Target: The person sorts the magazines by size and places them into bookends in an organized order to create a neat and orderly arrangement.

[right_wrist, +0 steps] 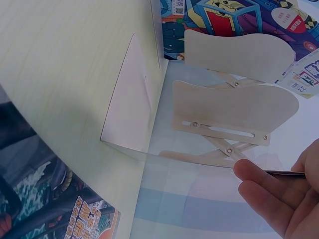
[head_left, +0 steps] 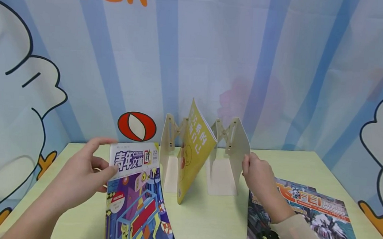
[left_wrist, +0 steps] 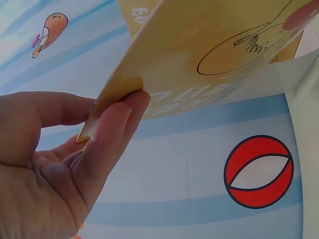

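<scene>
While a left hand (head_left: 79, 178) pinches a purple magazine (head_left: 135, 196) upright on the tabletop (head_left: 205, 222), just left of a bookstand (head_left: 206, 153), the right hand (head_left: 257, 174) grips the stand's right panel, apparently steadying it; a yellow book (head_left: 193, 149) leans inside.

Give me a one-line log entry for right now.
left hand: holds purple magazine upright | right hand: grips bookend | yellow book: leaning in stand | third magazine: flat on table
</scene>
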`<state>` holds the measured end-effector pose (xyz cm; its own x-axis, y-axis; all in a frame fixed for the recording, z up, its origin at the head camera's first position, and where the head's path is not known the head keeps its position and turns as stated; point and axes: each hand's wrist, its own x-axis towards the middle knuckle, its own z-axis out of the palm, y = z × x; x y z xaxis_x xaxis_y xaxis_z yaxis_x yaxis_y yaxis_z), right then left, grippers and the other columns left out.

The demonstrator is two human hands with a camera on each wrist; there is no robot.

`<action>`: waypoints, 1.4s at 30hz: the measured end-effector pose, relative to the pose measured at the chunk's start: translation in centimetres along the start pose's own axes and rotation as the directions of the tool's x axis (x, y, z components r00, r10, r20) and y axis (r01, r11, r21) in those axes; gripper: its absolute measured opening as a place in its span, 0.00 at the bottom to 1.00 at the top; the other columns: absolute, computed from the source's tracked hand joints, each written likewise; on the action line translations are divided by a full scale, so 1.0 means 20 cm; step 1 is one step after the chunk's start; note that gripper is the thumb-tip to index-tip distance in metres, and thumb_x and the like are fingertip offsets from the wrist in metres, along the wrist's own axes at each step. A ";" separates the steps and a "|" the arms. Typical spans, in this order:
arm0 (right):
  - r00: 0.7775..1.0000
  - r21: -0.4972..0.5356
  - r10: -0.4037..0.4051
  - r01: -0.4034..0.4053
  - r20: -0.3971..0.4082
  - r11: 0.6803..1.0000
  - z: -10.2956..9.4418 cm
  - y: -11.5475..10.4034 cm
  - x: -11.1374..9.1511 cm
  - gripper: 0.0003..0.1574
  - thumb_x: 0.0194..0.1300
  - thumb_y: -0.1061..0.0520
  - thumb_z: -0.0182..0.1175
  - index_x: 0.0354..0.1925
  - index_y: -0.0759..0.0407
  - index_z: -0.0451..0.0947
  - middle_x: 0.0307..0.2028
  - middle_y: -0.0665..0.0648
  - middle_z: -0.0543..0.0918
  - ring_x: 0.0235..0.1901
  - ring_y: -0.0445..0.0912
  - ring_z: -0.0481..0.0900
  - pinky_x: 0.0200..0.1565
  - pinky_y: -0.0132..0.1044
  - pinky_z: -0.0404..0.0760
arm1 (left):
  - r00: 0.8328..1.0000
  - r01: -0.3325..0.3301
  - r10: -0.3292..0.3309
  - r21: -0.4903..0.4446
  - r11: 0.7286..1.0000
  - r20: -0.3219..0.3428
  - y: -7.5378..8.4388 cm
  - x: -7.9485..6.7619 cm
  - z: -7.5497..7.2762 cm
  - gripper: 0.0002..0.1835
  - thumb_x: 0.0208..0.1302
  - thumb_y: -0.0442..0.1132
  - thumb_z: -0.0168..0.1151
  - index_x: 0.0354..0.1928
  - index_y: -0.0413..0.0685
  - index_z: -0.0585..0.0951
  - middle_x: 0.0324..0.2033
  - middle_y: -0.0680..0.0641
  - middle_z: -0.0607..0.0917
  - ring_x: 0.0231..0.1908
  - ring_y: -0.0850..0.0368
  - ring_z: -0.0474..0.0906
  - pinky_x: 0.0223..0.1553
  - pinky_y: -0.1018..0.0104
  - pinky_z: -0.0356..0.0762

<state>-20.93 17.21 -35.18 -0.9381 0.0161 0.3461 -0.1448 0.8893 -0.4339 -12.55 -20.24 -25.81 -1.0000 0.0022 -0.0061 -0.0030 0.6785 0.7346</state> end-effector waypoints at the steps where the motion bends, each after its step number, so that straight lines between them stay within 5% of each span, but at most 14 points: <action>1: 1.000 -0.002 0.000 0.000 -0.002 1.000 0.00 0.00 0.00 0.20 0.74 0.55 0.40 0.31 0.66 0.71 0.21 0.60 0.81 0.18 0.45 0.76 0.16 0.33 0.68 | 1.000 -0.003 0.003 -0.001 1.000 -0.002 0.00 0.00 0.00 0.36 0.65 0.40 0.58 0.71 0.56 0.53 0.35 0.41 0.81 0.31 0.53 0.79 0.29 0.62 0.84; 42: 0.999 -0.007 -0.033 0.032 -0.038 0.999 0.02 0.01 0.00 0.20 0.73 0.55 0.41 0.27 0.63 0.69 0.20 0.60 0.80 0.15 0.44 0.75 0.15 0.33 0.65 | 0.989 -0.114 0.114 0.015 0.993 -0.095 0.10 -0.07 -0.03 0.34 0.64 0.41 0.59 0.70 0.57 0.56 0.34 0.43 0.84 0.31 0.56 0.81 0.28 0.64 0.83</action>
<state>-21.10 17.25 -35.69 -0.9202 0.0045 0.3914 -0.1727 0.8927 -0.4164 -11.08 -19.30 -23.99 -0.9898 0.0104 0.1422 0.1107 0.6846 0.7205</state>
